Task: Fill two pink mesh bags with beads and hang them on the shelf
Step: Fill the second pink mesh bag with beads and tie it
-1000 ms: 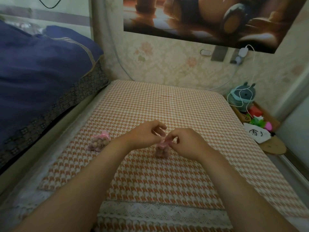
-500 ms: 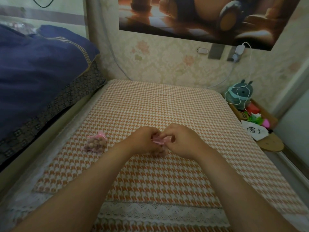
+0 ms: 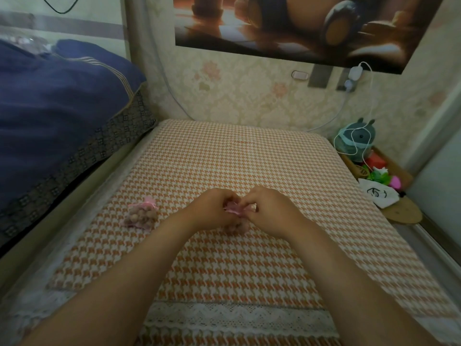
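Just below the middle of the frame, the left hand (image 3: 212, 208) and the right hand (image 3: 272, 211) meet over a pink mesh drawstring bag (image 3: 234, 210). The fingers of both are curled in and pinch its gathered top from either side. The hands are close together, with only the crumpled pink folds of the bag's mouth showing between them. The lower part of the bag, lumpy with pale round beads (image 3: 238, 226), hangs under the fingers, on or just above the cloth (the blur there hides which).

To the left of the hands and well apart from them, a second pink mesh bag (image 3: 142, 217) lies on its own. It is bunched shut at the top and bulges with the same pale beads.

Both bags are over an orange-and-white houndstooth cloth (image 3: 249, 156) that fills the centre of the frame, with a white lace trim (image 3: 237, 318) along its lower edge.

A navy blue quilt (image 3: 62, 96) with a dark patterned border fills the upper left. At the top, a brown-toned poster (image 3: 299, 28) hangs on floral wallpaper. Beneath the poster's right corner is a white charger plug (image 3: 355, 72), and its cable runs down to a teal round toy with small ears (image 3: 356, 138) at the right edge. Below the toy lie a white cloth pouch with a black line drawing (image 3: 378, 196) and an oval wooden board (image 3: 404, 214).
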Demonstrator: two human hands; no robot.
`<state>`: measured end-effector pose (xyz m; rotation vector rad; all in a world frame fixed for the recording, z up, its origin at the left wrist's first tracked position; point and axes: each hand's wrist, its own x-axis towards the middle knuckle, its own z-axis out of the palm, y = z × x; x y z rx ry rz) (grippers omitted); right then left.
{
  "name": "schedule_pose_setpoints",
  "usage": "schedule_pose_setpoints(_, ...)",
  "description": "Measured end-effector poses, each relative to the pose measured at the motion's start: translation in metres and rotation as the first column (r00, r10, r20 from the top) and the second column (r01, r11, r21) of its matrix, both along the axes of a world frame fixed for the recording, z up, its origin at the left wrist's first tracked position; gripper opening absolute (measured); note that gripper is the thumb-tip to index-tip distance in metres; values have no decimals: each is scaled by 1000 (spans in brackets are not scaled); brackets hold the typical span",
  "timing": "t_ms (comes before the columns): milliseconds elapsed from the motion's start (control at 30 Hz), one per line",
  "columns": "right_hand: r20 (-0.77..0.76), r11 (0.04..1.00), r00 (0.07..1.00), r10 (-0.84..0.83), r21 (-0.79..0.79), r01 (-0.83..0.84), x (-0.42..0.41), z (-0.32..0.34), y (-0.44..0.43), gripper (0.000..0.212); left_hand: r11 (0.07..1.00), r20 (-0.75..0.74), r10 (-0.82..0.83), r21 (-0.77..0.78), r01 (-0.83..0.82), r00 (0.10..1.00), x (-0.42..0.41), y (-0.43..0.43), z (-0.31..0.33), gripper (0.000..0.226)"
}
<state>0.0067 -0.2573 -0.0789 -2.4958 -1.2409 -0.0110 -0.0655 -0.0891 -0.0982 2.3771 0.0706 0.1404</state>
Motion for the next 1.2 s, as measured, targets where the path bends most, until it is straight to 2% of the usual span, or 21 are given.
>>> schedule_pose_setpoints(167,-15,999,1000,-9,-35,8,-1,0,3,18,1000,-45,-10,12,11,999,-2,2,0,50)
schedule_pose_setpoints(300,-77,995,994,-71,63,76,-1,-2,3,23,1000,-17,-2,25,3,1000,-3,1,2,55)
schedule_pose_setpoints(400,-74,997,995,-61,32,64,-1,-1,2,18,1000,-21,-10,13,10,1000,-3,1,2,58)
schedule_pose_setpoints(567,-74,999,997,-14,-53,10,-2,-2,3,18,1000,7,-17,17,17,1000,-6,-2,4,38)
schedule_pose_setpoints(700,-154,996,988,-20,79,33,1,1,-1,18,999,52,-4,33,3,999,-5,1,1,20)
schedule_pose_setpoints(767,-138,995,990,-23,95,36,3,1,-4,15,1000,49,3,18,-4,999,-5,1,1,20)
schedule_pose_setpoints(967,-56,998,998,34,-43,-36,-1,-4,2,15,998,9,-31,-57,32,999,-4,-3,3,25)
schedule_pose_setpoints(1067,-11,999,999,32,-25,-33,-1,-4,3,15,998,29,-26,-53,28,999,-4,-4,3,27)
schedule_pose_setpoints(1133,-66,998,998,-6,58,9,2,-3,0,12,998,29,-11,-62,13,1000,-6,-2,4,28)
schedule_pose_setpoints(1200,-183,994,983,-25,103,45,3,-1,-5,25,997,13,0,-71,1,1000,-7,0,4,33)
